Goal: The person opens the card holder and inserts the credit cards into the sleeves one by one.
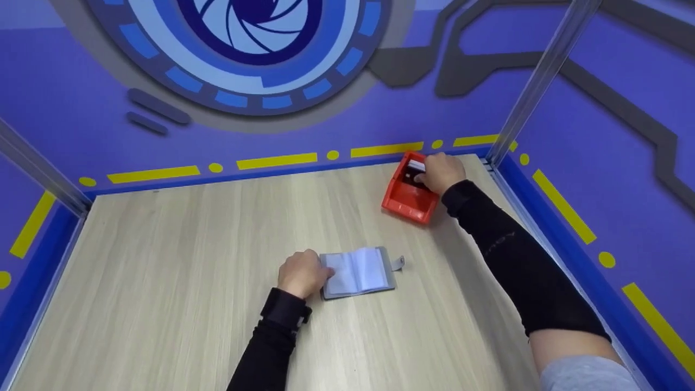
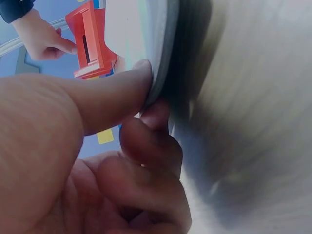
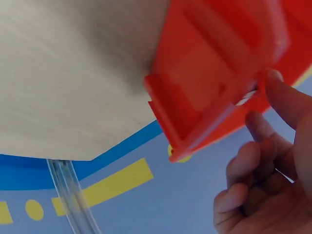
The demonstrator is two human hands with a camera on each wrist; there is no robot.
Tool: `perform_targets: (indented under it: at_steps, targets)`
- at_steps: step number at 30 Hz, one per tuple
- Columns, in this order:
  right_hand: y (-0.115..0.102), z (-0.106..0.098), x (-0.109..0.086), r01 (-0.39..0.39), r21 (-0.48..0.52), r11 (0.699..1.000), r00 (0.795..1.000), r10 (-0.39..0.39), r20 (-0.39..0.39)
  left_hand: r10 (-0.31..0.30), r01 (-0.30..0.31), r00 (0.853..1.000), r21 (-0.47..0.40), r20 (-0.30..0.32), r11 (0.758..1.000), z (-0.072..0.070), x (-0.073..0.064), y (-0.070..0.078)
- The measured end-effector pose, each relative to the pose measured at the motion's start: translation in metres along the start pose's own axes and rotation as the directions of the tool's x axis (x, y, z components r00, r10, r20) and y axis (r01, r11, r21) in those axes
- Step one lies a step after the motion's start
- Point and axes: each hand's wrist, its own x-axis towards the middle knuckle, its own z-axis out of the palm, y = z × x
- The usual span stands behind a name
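Left hand (image 1: 303, 274) — pinching left edge of open grey booklet (image 1: 361, 271). Right hand (image 1: 442, 172) — reached forward to red bin's (image 1: 410, 201) right wall; grasp cannot be told.

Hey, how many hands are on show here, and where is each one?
2: the left hand pinches the left edge of the open booklet; the right hand is at the right side of the red bin.

We see a bench (image 1: 179, 282) with pale wood grain. Behind it there is a purple wall (image 1: 43, 81), on which we find a round blue emblem (image 1: 250, 41) and, lower, yellow dashes (image 1: 277, 161). At each back corner stands a metal post (image 1: 541, 81).
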Motion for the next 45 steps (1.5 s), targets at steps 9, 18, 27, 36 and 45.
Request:
perform_targets:
  at_steps: [9,18,27,36,45]
  targets:
    - [0.016,0.027,0.012,-0.010,-0.135,0.991,1.000,0.012,0.015,0.021,-0.021,1.000,-0.012,0.004,1.000,0.005,-0.003,0.003]
    - [0.015,0.020,0.023,0.031,-0.177,0.984,0.998,-0.039,-0.039,0.044,-0.044,0.999,-0.007,-0.010,0.999,-0.002,-0.003,-0.002]
    - [0.015,0.012,0.019,0.074,-0.209,0.975,0.993,-0.090,-0.070,0.006,-0.006,1.000,-0.008,0.029,1.000,-0.003,0.001,-0.004]
    - [0.016,-0.013,0.001,0.108,-0.050,0.993,0.994,-0.107,0.014,0.013,-0.012,0.999,-0.007,0.034,1.000,0.000,-0.001,-0.004]
    - [-0.012,-0.057,-0.036,0.060,0.322,0.945,0.997,-0.070,0.017,0.002,-0.002,1.000,-0.017,0.023,1.000,-0.005,0.000,-0.004]
